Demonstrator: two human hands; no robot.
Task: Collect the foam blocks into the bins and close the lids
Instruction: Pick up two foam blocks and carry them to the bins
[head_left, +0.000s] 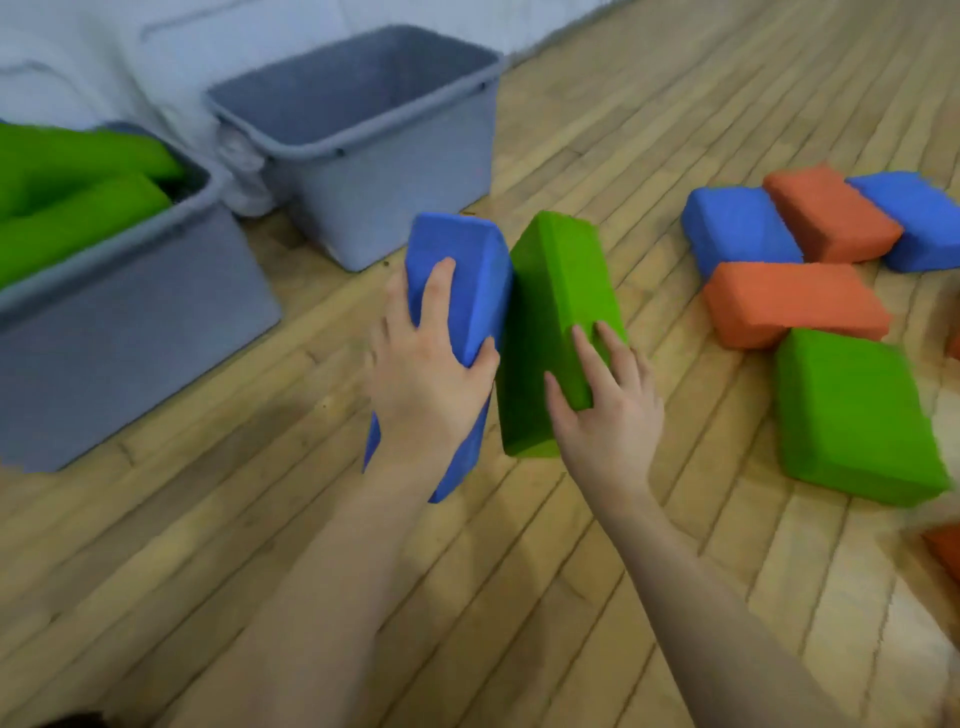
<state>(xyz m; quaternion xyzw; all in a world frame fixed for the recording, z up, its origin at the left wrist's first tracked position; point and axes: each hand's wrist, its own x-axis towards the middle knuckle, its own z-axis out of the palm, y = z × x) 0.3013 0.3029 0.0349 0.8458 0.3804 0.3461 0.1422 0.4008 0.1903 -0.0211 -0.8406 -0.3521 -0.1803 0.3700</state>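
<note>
Left hand (426, 374) grips a blue block (457, 291), right hand (608, 400) clasps a green block (556, 312); both blocks are aloft, touching, just right of the empty bin (363, 140). Advice: keep them pressed together, carry over the rim, and release inside.

Pretty bright overall, soft even light, no harsh glare anywhere. Shadows are faint: a soft smudge on the wooden floor (519, 597) under the forearms and a darker patch beside the grey bin (130, 332) on the left. The whole frame looks a bit mushy, like heavy compression, with crumbly fuzzy edges on the blue block (467, 270) and the green block (556, 291). The blocks over on the right are smeared, especially the flat green one (857, 415) near the edge. Wide-angle bend is obvious, floorboards fan out and curve toward the corners. The white wall (104, 52) at the back is washed out and soft
</note>
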